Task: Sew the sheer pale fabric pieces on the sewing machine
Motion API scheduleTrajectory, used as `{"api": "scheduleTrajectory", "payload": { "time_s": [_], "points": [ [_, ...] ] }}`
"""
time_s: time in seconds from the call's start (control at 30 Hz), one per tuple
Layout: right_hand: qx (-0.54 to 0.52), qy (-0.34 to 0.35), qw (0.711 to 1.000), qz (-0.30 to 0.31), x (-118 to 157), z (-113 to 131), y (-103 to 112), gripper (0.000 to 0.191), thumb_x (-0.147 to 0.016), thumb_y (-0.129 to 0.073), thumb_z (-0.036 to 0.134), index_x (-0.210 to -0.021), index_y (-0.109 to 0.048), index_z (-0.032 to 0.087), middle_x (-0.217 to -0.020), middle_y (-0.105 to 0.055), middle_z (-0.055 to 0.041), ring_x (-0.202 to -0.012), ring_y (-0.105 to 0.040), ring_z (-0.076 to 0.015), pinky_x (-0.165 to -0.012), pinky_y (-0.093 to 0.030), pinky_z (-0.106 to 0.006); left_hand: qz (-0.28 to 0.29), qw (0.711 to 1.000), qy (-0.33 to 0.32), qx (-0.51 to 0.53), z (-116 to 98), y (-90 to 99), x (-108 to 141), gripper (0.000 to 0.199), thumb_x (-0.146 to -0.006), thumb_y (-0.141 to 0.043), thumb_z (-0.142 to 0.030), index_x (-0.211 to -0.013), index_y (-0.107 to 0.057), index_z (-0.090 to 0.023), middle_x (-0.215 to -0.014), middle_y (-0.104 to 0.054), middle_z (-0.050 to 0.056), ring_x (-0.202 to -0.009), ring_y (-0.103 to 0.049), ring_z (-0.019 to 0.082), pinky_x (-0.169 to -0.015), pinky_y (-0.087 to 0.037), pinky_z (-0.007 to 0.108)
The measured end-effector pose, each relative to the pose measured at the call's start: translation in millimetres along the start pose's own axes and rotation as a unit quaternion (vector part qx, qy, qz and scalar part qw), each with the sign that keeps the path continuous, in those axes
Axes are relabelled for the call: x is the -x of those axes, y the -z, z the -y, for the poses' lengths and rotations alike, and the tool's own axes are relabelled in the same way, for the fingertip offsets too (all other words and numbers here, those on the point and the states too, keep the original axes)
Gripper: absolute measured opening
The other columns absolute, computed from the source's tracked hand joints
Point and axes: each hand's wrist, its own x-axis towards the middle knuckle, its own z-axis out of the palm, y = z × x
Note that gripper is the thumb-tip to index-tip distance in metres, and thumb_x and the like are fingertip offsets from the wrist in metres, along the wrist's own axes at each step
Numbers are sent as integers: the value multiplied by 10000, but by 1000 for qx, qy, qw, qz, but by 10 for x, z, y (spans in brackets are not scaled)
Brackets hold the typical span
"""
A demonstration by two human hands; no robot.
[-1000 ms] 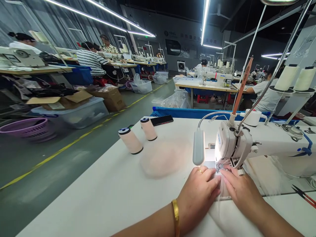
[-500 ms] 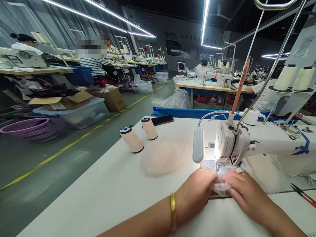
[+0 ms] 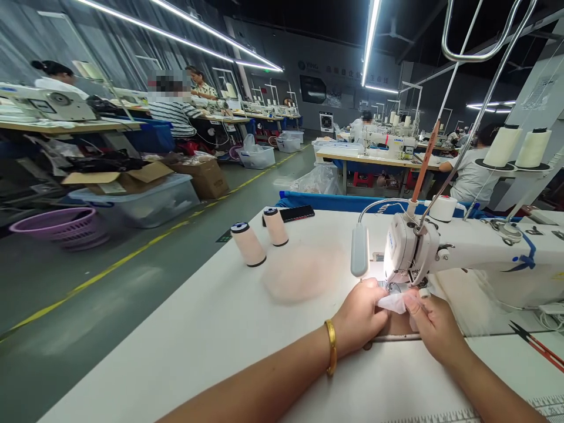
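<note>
A small piece of sheer white fabric (image 3: 393, 302) is stretched between my two hands, just in front of the needle of the white sewing machine (image 3: 399, 244). My left hand (image 3: 361, 317), below a gold bangle, pinches the fabric's left side close to the presser foot. On the other side my right hand (image 3: 434, 323) grips it between thumb and fingers. The needle area is partly hidden by my fingers. A round heap of sheer pale-pink fabric (image 3: 304, 273) lies left of my hands, and more sheer cream fabric (image 3: 462, 294) lies under the machine arm.
Two pale-pink thread cones (image 3: 249, 245) stand by a black phone (image 3: 297, 213) at the table's far left. A grey lamp (image 3: 360, 251) hangs beside the machine head. Red-handled thread snips (image 3: 537, 345) and a clear ruler (image 3: 546, 405) lie at right. Co-workers sit at machines beyond.
My hands have drawn slightly apart, and the white fabric between them is lifted and spread wider. The right hand has turned, with its thumb now on top. The view has shifted a little.
</note>
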Motion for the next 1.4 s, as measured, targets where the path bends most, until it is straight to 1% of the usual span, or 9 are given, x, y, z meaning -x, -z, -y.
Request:
{"api": "scheduleTrajectory", "payload": {
  "time_s": [0.1,0.23,0.33,0.43,0.5,0.67,1.07,1.3,1.4],
  "points": [
    [4,5,1000,1,3,-4,2,505,-1098,-386,521,-748,-596,224,-639,-601,2,-573,-573,-175,-547,-473,-270,-2,1000,-5,21,-28,15,-1,143,-783,-606,-138,-646,-604,-180,-800,-562,17,-750,-580,169,-646,-479,249],
    [13,20,1000,16,16,-1,28,475,-1108,-374,494,-765,-568,230,-682,-613,2,-629,-586,-175,-604,-475,-274,-3,999,-20,37,-52,26,-3,228,-800,-603,-134,-580,-565,-176,-752,-548,9,-717,-557,153,-645,-480,247],
    [57,57,996,45,31,5,73,459,-1125,-348,429,-743,-510,233,-667,-578,15,-629,-556,-165,-602,-435,-275,1,998,-61,33,-57,39,28,304,-879,-601,-184,-575,-578,-182,-727,-555,10,-718,-542,156,-647,-460,262],
    [100,137,979,114,56,18,137,445,-1131,-341,367,-724,-460,231,-676,-551,21,-643,-517,-159,-639,-423,-288,-6,991,-132,-37,-70,61,137,302,-902,-659,-220,-604,-621,-188,-764,-605,15,-738,-531,165,-680,-428,306],
    [121,180,961,171,78,34,182,414,-1128,-365,342,-741,-460,230,-707,-561,21,-670,-509,-159,-705,-442,-304,-5,983,-162,-85,-93,79,238,240,-886,-666,-143,-653,-656,-199,-799,-655,11,-759,-539,170,-723,-414,335],
    [139,179,945,236,112,73,261,315,-1116,-425,296,-816,-493,230,-770,-597,17,-723,-544,-164,-800,-458,-332,5,976,-190,-106,-182,106,404,238,-941,-580,-72,-786,-683,-220,-827,-730,-9,-787,-577,178,-763,-404,359],
    [173,153,948,219,112,-73,185,284,-1103,-457,273,-832,-522,219,-853,-642,-15,-796,-558,-193,-743,-436,-337,-4,977,-180,-112,-93,77,289,220,-966,-597,-110,-801,-707,-206,-845,-758,3,-764,-570,183,-752,-410,379],
    [178,157,953,187,52,-149,148,247,-1103,-423,249,-961,-625,238,-907,-693,-49,-865,-632,-227,-768,-468,-351,-31,973,-189,-130,33,37,172,206,-922,-602,-87,-805,-729,-198,-863,-763,27,-760,-584,193,-724,-410,371],
    [179,140,956,186,67,-124,149,192,-1096,-475,319,-1025,-638,247,-948,-711,-55,-885,-644,-246,-773,-482,-363,-33,973,-185,-134,85,20,133,196,-916,-602,-91,-845,-745,-204,-892,-759,31,-795,-600,205,-731,-423,365]
  ]
}}
